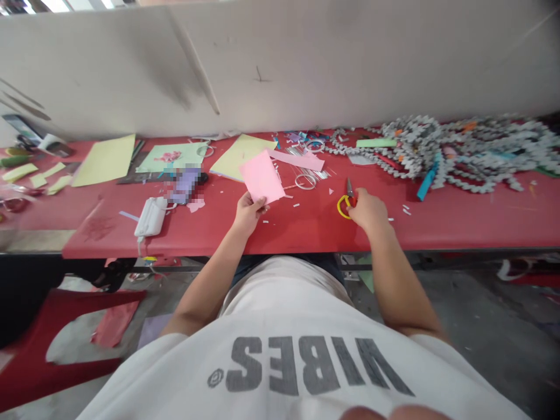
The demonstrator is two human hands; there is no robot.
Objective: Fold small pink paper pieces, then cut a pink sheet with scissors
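My left hand (250, 211) pinches the lower edge of a sheet of pink paper (261, 176) between thumb and fingers, above the red table. To the right, my right hand (368, 211) is closed on a pair of scissors (345, 204) with yellow handles. The blades point away from me, and my fingers partly hide one handle. A separate pink paper strip (301, 160) lies just beyond the sheet. Near it is a white ring (305, 182), and small paper scraps are scattered between my hands.
Grey scalloped garlands (420, 146) are heaped at the right back. Yellow sheets (105, 160) and a green sheet (175, 157) lie to the left. A purple phone (186, 185) and a white power bank (151, 217) with a cable sit left of me. A pale wall (280, 70) rises behind the table.
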